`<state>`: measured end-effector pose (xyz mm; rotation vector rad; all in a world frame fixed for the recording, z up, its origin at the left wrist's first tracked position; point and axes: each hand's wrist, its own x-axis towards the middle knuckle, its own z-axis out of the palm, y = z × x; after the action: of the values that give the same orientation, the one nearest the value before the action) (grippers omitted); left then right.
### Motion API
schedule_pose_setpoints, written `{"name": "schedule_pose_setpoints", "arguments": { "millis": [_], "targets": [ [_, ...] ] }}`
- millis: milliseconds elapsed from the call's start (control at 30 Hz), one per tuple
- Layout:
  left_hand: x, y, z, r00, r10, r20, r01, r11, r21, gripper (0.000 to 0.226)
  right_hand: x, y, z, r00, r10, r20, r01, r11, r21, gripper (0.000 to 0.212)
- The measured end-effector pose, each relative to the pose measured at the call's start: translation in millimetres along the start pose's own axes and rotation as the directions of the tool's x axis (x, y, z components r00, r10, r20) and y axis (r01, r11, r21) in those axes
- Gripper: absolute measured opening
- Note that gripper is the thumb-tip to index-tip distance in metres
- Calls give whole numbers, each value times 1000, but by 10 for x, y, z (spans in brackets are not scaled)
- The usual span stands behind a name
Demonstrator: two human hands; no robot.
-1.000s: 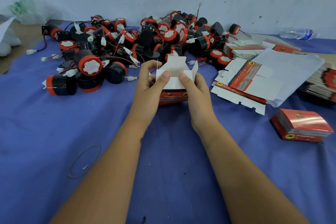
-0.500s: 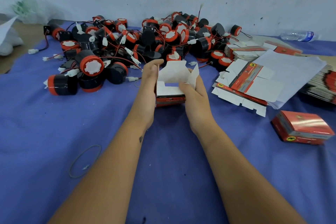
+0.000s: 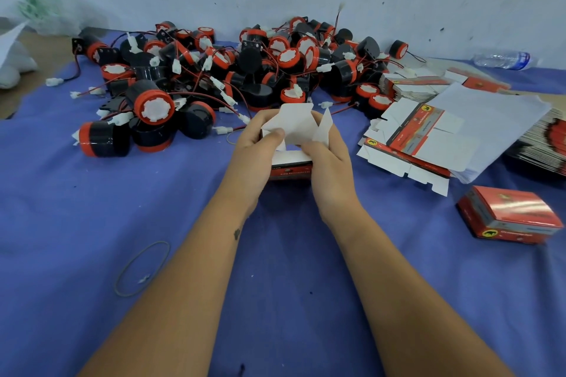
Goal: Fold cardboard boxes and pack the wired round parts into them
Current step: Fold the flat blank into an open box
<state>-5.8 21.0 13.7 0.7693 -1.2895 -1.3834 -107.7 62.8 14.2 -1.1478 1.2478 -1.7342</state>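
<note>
Hands meet at the middle of the blue cloth (image 3: 92,208), both on one half-folded box (image 3: 291,167); the left hand (image 3: 260,147) grips its left side with curled fingers, and the thumb presses a white flap (image 3: 294,125) inward; the right hand (image 3: 329,159) holds the right side, fingers wrapped behind, beside a narrow side flap (image 3: 323,128) that stands upright. The box is open on top, its red printed wall faces the person; I cannot tell if anything is inside.

To do this step well, I think the side flaps should go in first, then the large flap over them, with the tab pushed into the slot; the hands should hold the walls square and not squeeze, because thin card creases easily.

Behind the box lies the pile of round parts (image 3: 245,70), black and red, with wires and white plugs tangled together; one must be lifted carefully so the others do not follow. At right are flat blanks (image 3: 413,138), and nearer, one closed box (image 3: 508,214). A rubber band (image 3: 142,268) lies at left.
</note>
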Motion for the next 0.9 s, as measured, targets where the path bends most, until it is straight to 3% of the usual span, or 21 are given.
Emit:
{"name": "schedule_pose_setpoints", "arguments": {
  "millis": [200,300,467,667,767,900],
  "targets": [
    [30,17,-8,991,-82,-110,59,979,-194,33,-34,3,14,988,-78,132,76,997,19,61],
    [32,26,-30,993,-74,-97,47,965,-257,33,4,-10,16,969,-112,219,108,994,32,45],
    [35,18,-45,994,-57,-97,38,980,-194,34,37,-19,14,983,-1,182,-20,993,113,37],
    [14,22,-44,993,-41,-107,16,976,-217,39,14,5,36,996,55,63,-64,988,142,48],
    [-10,9,-44,1000,13,-2,-14,986,-167,35,5,-20,16,997,57,57,-66,981,183,38],
    [-29,2,-48,997,-21,79,34,986,-165,26,7,-41,-33,991,111,79,-130,950,285,22]
  ]
}}
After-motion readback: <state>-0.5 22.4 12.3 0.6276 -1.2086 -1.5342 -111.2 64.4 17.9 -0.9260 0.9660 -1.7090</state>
